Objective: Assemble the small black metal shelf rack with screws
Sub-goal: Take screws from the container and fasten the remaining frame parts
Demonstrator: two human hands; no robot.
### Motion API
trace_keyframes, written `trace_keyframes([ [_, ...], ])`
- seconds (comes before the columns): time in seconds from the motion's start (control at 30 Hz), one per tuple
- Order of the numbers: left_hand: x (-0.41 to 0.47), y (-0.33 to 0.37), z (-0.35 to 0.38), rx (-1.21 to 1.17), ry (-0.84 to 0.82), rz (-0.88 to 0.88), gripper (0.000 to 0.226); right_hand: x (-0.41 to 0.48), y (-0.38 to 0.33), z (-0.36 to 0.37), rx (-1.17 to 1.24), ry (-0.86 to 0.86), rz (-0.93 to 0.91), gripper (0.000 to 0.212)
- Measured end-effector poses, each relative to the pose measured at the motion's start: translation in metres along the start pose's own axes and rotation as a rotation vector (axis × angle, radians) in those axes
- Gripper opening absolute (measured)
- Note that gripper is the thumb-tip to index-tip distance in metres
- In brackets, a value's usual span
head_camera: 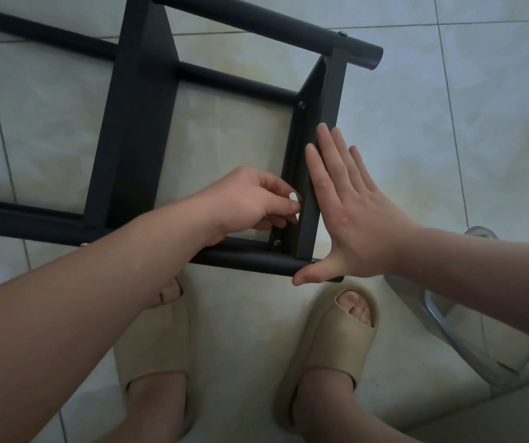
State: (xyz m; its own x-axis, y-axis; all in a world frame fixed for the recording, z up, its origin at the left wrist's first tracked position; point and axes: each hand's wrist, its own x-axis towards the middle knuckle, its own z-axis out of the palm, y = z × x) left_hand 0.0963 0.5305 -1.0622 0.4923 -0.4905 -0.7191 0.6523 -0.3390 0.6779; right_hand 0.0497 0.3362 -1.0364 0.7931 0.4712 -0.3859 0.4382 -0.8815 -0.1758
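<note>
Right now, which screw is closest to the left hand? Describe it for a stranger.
Find the black rack lying on the tiled floor, then its end plate, which the flat right hand presses. The screw sits in that plate's near corner, below the left hand pinching a white piece; its twin sits in the far corner, clear of both hands.

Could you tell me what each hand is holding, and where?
The left hand pinches a small white piece by its lower end, beside the rack's end panel. The right hand grips nothing; it presses flat on that panel's outer side.
</note>
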Motion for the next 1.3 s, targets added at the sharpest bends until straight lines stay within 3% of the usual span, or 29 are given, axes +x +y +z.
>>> trace_keyframes([
  [0.37,-0.0025,0.0018,0.0017,0.172,-0.008,0.034,0.010,0.0009,0.0001,0.0007,0.005,0.002,0.003,0.150],
  [0.9,-0.0046,0.0018,-0.0033,0.020,-0.074,-0.084,0.013,0.0019,-0.0006,0.0011,0.024,0.002,0.000,0.150],
  [1.3,-0.0079,0.0007,-0.0068,0.274,-0.073,0.029,0.019,0.0026,-0.0006,0.0018,0.031,0.002,-0.002,0.150],
])
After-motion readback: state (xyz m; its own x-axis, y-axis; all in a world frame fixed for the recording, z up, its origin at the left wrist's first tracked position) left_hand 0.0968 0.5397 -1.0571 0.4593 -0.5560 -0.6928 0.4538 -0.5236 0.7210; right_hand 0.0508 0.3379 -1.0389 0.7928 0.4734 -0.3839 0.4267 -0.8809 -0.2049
